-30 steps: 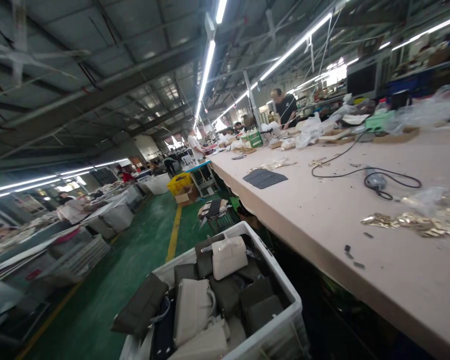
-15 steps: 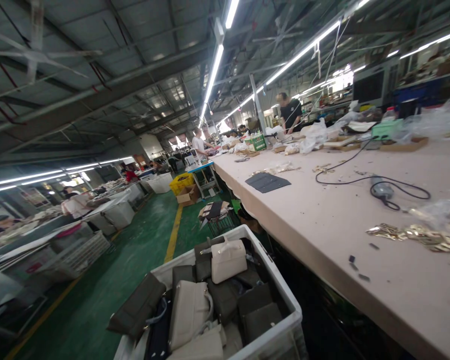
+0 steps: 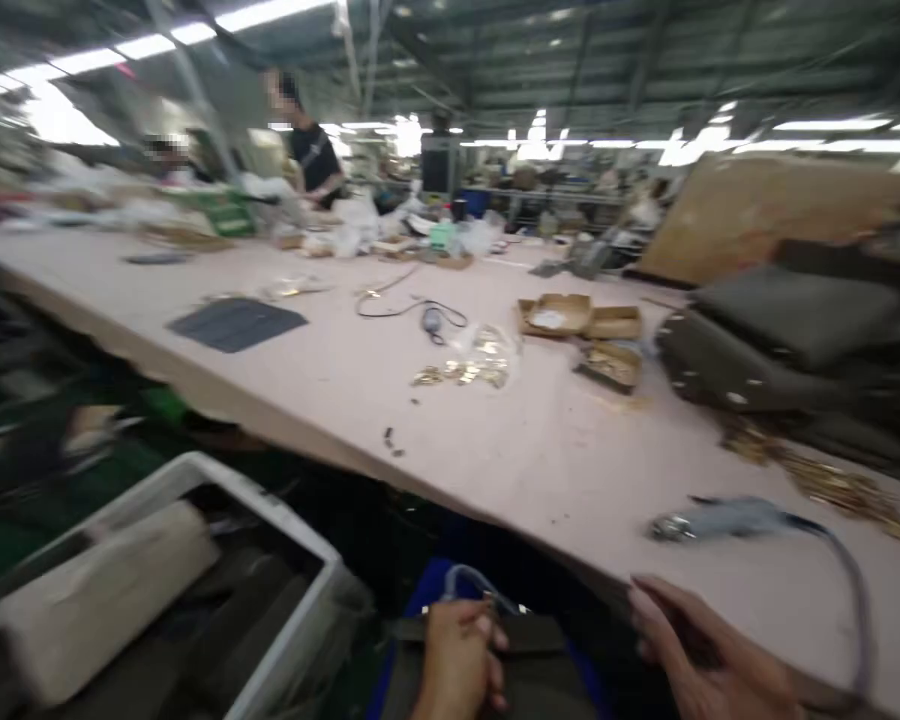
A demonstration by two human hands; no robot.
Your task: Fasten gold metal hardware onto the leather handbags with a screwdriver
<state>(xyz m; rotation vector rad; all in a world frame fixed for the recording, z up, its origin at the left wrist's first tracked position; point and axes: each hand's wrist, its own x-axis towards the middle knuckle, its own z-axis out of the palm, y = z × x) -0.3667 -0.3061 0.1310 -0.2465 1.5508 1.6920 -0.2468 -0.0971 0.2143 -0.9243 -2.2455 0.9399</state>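
Since my feed swung right, bag (image 3: 540, 675) and tool (image 3: 731, 520) lie within reach: left hand (image 3: 459, 650) clutching the former, right hand (image 3: 709, 650) open.

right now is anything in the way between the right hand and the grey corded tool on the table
Nothing visible: only tabletop shows between the right hand and the grey corded tool; its cord curves down to their right.
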